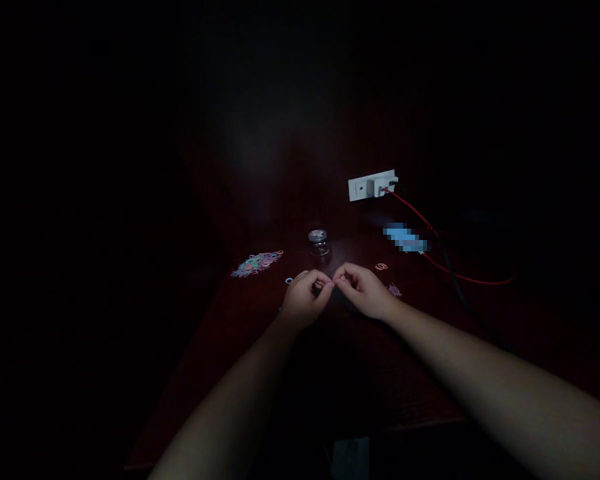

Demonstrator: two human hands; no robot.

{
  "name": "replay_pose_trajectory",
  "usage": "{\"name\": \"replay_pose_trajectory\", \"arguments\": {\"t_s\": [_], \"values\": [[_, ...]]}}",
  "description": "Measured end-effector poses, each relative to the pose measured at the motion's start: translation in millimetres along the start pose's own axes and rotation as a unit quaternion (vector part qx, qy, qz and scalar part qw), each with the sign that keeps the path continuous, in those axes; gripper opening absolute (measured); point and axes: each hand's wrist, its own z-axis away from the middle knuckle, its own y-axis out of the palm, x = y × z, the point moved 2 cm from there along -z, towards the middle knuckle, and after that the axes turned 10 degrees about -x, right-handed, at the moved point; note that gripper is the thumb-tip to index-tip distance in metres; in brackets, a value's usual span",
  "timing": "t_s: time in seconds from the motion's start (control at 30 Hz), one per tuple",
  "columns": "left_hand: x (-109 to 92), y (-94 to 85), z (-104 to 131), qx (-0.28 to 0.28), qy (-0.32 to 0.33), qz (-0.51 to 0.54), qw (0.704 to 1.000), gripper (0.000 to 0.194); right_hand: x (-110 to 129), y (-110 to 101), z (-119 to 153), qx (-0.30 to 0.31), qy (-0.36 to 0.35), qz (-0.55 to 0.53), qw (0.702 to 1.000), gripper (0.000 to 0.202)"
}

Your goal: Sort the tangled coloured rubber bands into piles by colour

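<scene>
Both hands meet over the middle of a dark red table, fingertips touching. My left hand is closed in a pinch, and so is my right hand; whatever is between their fingertips is too small to make out. Just past the left hand lies a small blue loop. A pile of pastel-coloured loops is spread farther left. Orange loops and a small group of pinkish-purple loops rest beside the right hand. Beyond the hands a small clear jar stands upright with a lid on it.
A white socket panel with a plugged-in charger is on the back wall. Its red cable runs to a blurred blue object at the right. A dark cable trails down behind the right forearm.
</scene>
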Motion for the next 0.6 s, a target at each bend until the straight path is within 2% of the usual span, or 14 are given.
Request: {"name": "replay_pose_trajectory", "arguments": {"t_s": [0.17, 0.6], "values": [[1.2, 1.2, 0.8, 0.012, -0.008, 0.007, 1.0, 0.008, -0.8, 0.5, -0.8, -0.005, -0.014, 0.0, 1.0, 0.012], [1.4, 1.4, -0.8, -0.003, 0.003, 0.0, 1.0, 0.005, 5.1, -1.0, 1.3, -0.001, -0.011, -0.017, 1.0, 0.011]]}}
